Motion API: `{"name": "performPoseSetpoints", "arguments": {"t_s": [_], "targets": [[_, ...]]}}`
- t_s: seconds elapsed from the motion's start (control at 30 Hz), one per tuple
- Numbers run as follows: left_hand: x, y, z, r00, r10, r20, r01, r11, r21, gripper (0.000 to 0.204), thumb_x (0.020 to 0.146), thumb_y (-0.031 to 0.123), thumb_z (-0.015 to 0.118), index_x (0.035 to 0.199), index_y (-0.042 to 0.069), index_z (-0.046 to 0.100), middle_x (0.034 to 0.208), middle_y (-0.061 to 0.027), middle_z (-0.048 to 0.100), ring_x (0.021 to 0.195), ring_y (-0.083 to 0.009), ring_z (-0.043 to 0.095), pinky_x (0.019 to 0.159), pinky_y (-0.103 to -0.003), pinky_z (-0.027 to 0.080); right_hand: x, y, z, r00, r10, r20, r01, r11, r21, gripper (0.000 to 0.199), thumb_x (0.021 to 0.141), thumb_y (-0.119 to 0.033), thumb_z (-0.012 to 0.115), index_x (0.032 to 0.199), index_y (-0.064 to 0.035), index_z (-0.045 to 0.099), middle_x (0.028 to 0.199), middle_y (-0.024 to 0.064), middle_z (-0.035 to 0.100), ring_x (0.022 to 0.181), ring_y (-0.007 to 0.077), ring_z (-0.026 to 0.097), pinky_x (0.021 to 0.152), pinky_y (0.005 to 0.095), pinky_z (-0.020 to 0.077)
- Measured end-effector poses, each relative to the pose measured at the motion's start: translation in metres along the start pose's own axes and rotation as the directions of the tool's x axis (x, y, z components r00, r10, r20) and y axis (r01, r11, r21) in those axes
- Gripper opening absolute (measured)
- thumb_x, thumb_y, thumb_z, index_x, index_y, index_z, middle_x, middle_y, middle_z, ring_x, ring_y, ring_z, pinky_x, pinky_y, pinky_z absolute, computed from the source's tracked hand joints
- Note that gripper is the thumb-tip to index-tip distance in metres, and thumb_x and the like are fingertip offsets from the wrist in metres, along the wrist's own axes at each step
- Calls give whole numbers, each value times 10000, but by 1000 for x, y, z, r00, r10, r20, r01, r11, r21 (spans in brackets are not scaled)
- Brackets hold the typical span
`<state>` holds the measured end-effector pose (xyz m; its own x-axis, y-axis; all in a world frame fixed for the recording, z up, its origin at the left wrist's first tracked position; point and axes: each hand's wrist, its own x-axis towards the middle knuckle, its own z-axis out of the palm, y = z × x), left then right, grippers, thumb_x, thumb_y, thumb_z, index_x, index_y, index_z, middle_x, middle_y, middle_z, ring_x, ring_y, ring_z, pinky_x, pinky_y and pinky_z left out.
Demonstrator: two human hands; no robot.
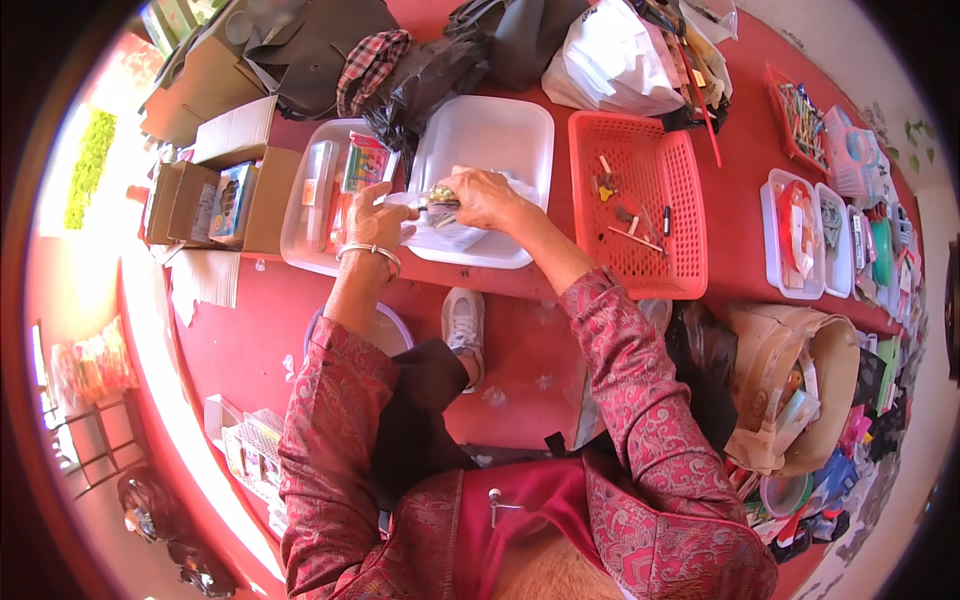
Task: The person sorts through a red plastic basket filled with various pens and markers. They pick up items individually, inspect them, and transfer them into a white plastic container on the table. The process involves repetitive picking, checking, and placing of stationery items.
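Note:
Both my hands work above a white plastic tray (540, 150) on the red surface. My right hand (487, 200) is closed on a small bundle of thin pieces (443, 205), partly yellowish and metallic; their kind is unclear. To its left, my left hand (372, 218), wearing a bangle, has its fingers bent together at a pale, see-through piece by the bundle's end. What exactly they pinch is too small to tell. Beneath the hands, white sheets or clear plastic wrapping (450, 236) lie in the tray.
Left stand a clear-white tray (292, 225) with colourful packets and an opened cardboard box (275, 200). A red perforated basket (690, 220) with small loose items is right. Black bags (430, 75) and a white bag (615, 60) lie behind. A brown paper bag (750, 400) stands lower right.

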<state>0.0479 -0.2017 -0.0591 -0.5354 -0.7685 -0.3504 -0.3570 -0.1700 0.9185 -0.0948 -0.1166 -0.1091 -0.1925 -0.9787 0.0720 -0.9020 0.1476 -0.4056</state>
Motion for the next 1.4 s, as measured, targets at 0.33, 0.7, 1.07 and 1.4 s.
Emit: {"name": "performPoseSetpoints", "arguments": {"t_s": [0.33, 0.7, 1.07, 1.4], "targets": [[8, -3, -11, 947, -260, 189, 321, 810, -491, 688, 739, -107, 337, 1334, 97, 61, 1188, -175, 454, 375, -41, 228, 654, -202, 432, -25, 12, 30, 923, -84, -375, 141, 981, 129, 285, 594, -84, 619, 873, -63, 561, 848, 71, 562, 809, 257, 543, 748, 351, 396], [-12, 14, -1, 955, -149, 258, 217, 942, -258, 831, 675, -118, 381, 1352, 180, 4, 1172, -120, 482, 483, -38, 369, 714, -293, 459, -26, 11, 17, 999, -37, -31, 44, 964, 262, 311, 605, -48, 589, 914, -81, 562, 874, 121, 583, 852, 300, 540, 730, 387, 422], [-18, 23, -12, 894, -270, 357, 278, 960, 30, 804, 673, -102, 373, 1353, 147, 23, 1163, -153, 489, 398, -14, 281, 787, -358, 438, -10, 22, -7, 993, -68, -98, 83, 982, 168, 210, 638, -34, 548, 846, -66, 545, 975, 97, 537, 842, 305, 546, 709, 386, 441], [-5, 15, -5, 970, -136, 202, 200, 918, -342, 804, 703, -98, 370, 1343, 154, -47, 1153, -149, 490, 377, -29, 301, 734, -333, 476, -9, -4, 20, 975, -218, -31, 147, 750, -645, 313, 749, -170, 501, 1058, -138, 533, 1146, 133, 474, 842, 232, 568, 769, 414, 364]]}}
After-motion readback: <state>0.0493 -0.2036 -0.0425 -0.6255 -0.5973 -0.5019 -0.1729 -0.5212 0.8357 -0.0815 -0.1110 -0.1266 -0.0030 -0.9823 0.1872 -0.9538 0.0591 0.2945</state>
